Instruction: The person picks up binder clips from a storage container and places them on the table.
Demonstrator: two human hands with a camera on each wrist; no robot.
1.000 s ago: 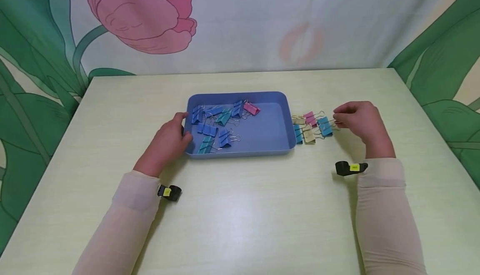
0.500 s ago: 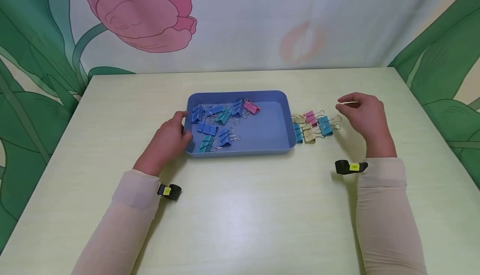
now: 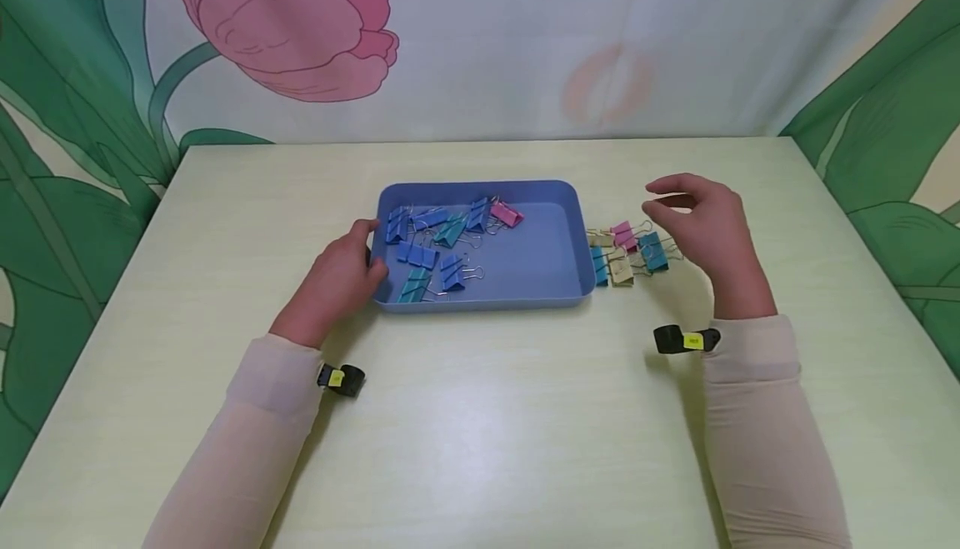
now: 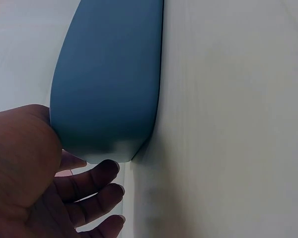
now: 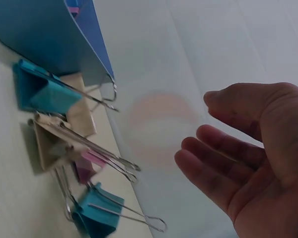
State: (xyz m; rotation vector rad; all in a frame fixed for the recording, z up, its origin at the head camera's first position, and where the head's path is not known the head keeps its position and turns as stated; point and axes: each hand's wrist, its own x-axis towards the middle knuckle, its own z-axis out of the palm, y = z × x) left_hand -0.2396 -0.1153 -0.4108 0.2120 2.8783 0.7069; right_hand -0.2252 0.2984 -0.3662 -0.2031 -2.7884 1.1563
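A blue tray (image 3: 555, 241) lies on the table with blue, teal and pink binder clips (image 3: 452, 272) in its left part. At its left end, my left hand (image 3: 333, 282) holds the rim, with the thumb over the edge; the lower fingers (image 4: 102, 198) hang loosely curled below. My right hand (image 3: 708, 224) is raised over the table to the right of the tray, thumb and fingers apart, holding nothing. Just below and left of it, yellow, pink and teal binder clips (image 3: 652, 251) stand in two short rows against the tray's right side, wire handles pointing right.
The pale table (image 3: 480, 416) stretches in front of the tray and to both sides. A curtain (image 3: 495, 49) with a pink flower print hangs behind its back edge.
My right hand first drew away from the teal clip at the row's right end, then moved left, above the clips, with its fingers spread wider. The left hand and the tray stay put.
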